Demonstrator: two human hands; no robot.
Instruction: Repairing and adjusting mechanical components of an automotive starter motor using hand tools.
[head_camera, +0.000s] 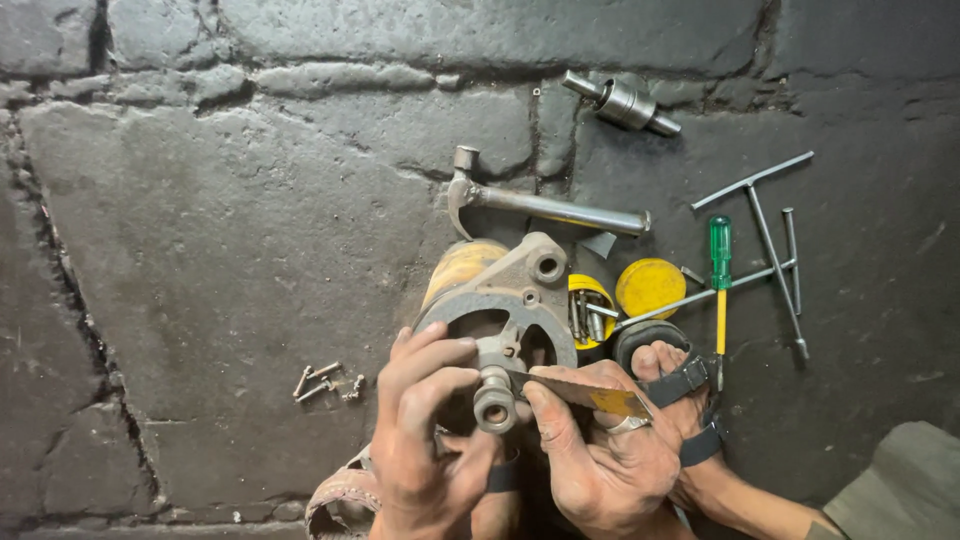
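Between both hands sits a metal bracket (505, 305), left hand (425, 440) gripping it, right hand (600, 445) pinching a flat blade (590, 397).

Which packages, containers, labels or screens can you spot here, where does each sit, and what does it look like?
No screens or signs.
Yellow tin: open round container of bits, right of the metal bracket.
Yellow lid: round, beside the tin.
Yellow-marked strip: flat, in the right hand.

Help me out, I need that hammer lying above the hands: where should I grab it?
Take the hammer by its bare metal handle near the right end, coming from above. It lies flat on the stone floor, head to the left beside the metal housing, so the right end is freest.
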